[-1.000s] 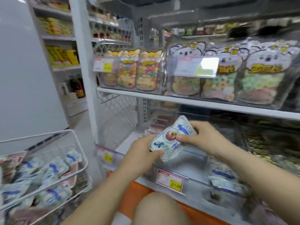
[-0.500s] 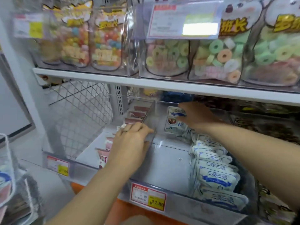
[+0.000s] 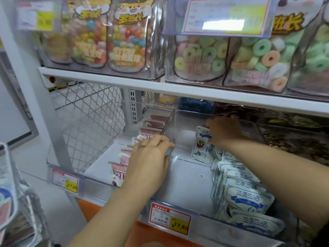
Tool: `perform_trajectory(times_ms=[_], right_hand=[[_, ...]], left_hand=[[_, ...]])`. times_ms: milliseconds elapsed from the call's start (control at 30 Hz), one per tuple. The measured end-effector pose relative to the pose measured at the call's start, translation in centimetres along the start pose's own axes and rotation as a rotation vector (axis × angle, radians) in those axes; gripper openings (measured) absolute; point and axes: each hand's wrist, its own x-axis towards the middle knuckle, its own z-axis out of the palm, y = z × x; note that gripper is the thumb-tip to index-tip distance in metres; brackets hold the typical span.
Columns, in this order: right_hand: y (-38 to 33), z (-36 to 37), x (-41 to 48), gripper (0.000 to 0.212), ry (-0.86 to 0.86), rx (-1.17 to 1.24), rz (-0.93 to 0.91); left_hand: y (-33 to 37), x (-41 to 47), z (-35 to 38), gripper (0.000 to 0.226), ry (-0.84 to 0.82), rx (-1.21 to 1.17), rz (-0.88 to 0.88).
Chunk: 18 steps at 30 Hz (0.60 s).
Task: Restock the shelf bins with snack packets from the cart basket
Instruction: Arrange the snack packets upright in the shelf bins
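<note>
A white and blue snack packet (image 3: 203, 145) stands upright at the back of a clear shelf bin (image 3: 178, 189). My right hand (image 3: 224, 130) holds its top edge, fingers curled over it. A row of several like packets (image 3: 247, 198) lies along the bin's right side. My left hand (image 3: 151, 157) rests on the clear divider (image 3: 169, 122) between this bin and the left bin, fingers over its top edge. The left bin holds several pink packets (image 3: 153, 125). The cart basket (image 3: 10, 184) shows only as a wire corner at the far left edge.
The white shelf (image 3: 178, 88) above carries clear bins of candy bags (image 3: 128, 41), close over my right hand. Price tags (image 3: 170, 218) hang on the bin fronts. A wire mesh panel (image 3: 89, 118) closes the shelf's left end. Dark packets (image 3: 293, 136) fill the bin to the right.
Over the last second the packet went from both hands in front of the shelf into the bin's back. My left hand moved onto the divider. The view came closer.
</note>
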Motion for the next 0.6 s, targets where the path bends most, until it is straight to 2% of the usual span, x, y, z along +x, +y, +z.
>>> perform_trajectory(times_ms=[200,300,433,600], right_hand=[[-0.4,-0.9,-0.8,0.036,0.008,-0.006,-0.008],[-1.2,-2.9,-2.6,0.038,0.010,0.064,-0.059],[-3.7,-6.0,-7.1,0.039,0.005,0.373,-0.203],[-9.0,-11.6,-11.7,0.027,0.046,0.662,-0.446]], left_hand=[[0.1,-0.1,-0.2,0.035,-0.026,0.007,-0.010],[0.4,-0.3,-0.9,0.034,-0.038,0.013,-0.003],[0.5,-2.0,-3.7,0.033,0.001,0.048,-0.013],[-1.3,-7.2,-10.4,0.031,0.035,0.111,-0.064]])
